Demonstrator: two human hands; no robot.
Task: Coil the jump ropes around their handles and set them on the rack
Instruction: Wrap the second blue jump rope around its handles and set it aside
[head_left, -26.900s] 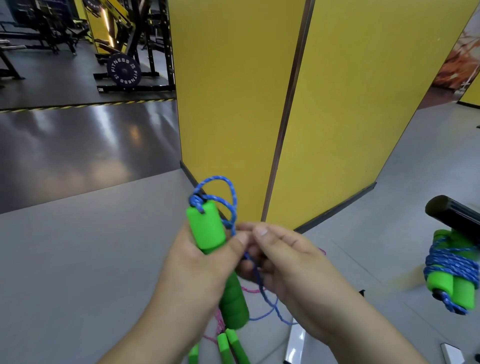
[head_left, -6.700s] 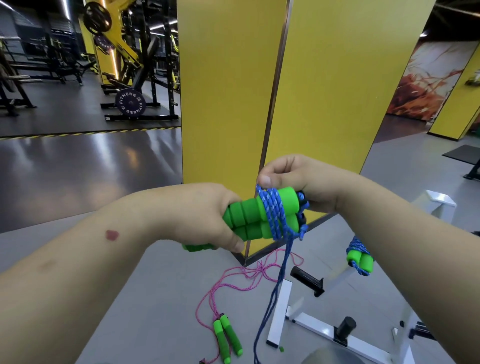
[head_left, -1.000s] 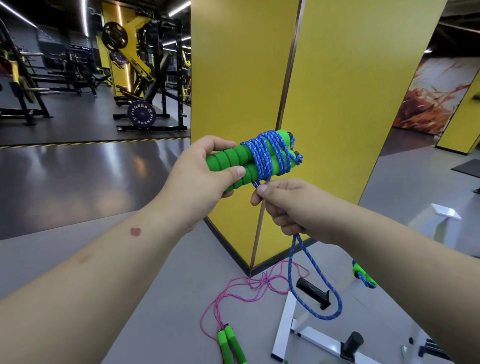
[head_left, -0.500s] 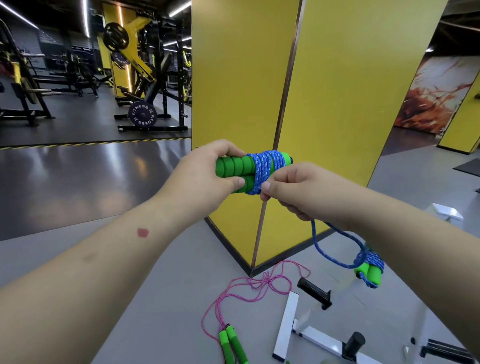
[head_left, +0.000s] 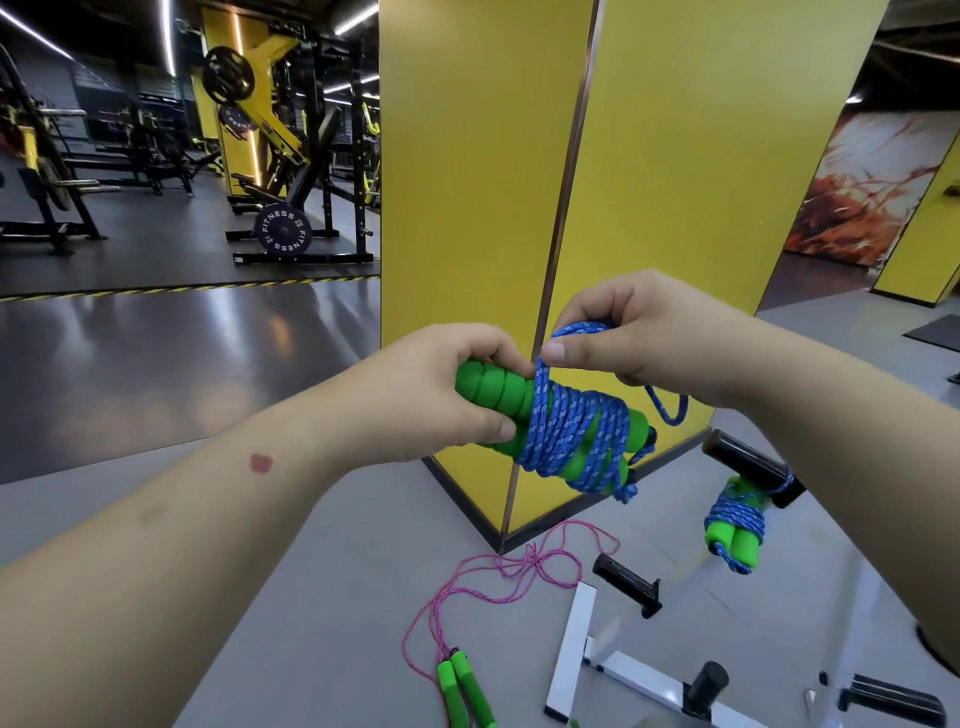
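My left hand (head_left: 441, 395) grips a pair of green foam handles (head_left: 496, 389), held level at chest height. Blue rope (head_left: 571, 431) is coiled many times around their right half. My right hand (head_left: 639, 332) pinches a strand of that blue rope just above the coil, and a short loop of it hangs behind my wrist. A second coiled blue rope with green handles (head_left: 735, 525) hangs from a black peg (head_left: 748, 465) of the white rack (head_left: 571, 649). A pink rope (head_left: 509, 571) with green handles (head_left: 462, 691) lies loose on the floor.
A yellow pillar (head_left: 519, 208) stands right behind my hands. The rack has more black pegs (head_left: 626, 579) low at the right. Weight machines and a plate marked FITNESS (head_left: 283, 228) fill the far left of the gym.
The handles have dropped and tilted down to the right. My right hand went from below the coil up over it, and the hanging blue tail has shortened to a small loop.
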